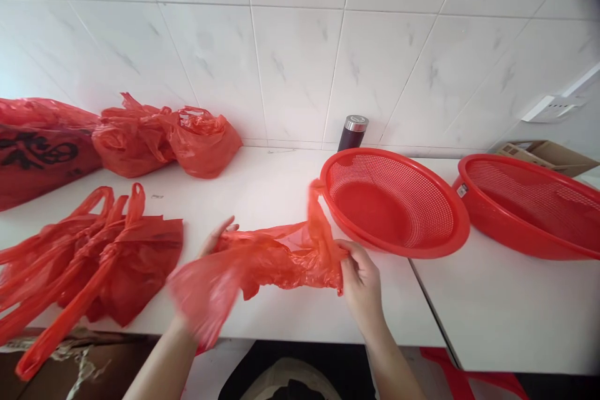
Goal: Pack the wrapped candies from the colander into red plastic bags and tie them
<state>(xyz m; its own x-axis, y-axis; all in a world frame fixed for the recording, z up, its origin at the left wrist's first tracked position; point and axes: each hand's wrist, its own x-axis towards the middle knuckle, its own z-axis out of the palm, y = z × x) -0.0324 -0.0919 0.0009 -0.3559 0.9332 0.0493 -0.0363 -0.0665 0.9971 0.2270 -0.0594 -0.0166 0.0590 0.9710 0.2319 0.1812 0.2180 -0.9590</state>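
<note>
- At the left end of the white desk (262, 190), by the back edge, sits a big red bag with black writing (49, 153).
- Near the front left corner lies a pile of flat red bags (135, 269). Some of their handles hang over the front edge.
- Two puffy red bags (206, 147) sit side by side at the back edge, touching, left of the middle.
- The left hand (214, 242) is at the left side of a thin red bag (290, 265). The bag hides most of this hand, so one cannot tell if it is gripping. Some fingers poke out past the bag.
- The thin red bag is held up between both hands, over the front middle of the desk. Its left part is blurry.
- The right hand (362, 275) pinches the right side of that bag.
- A dark bottle with a silver lid (354, 134) stands at the back edge.
- In front of it is a red basket with little holes (370, 212).
- Further right is another red basket (525, 225).
- Behind that one, by the back edge, is an open cardboard box (565, 155).
</note>
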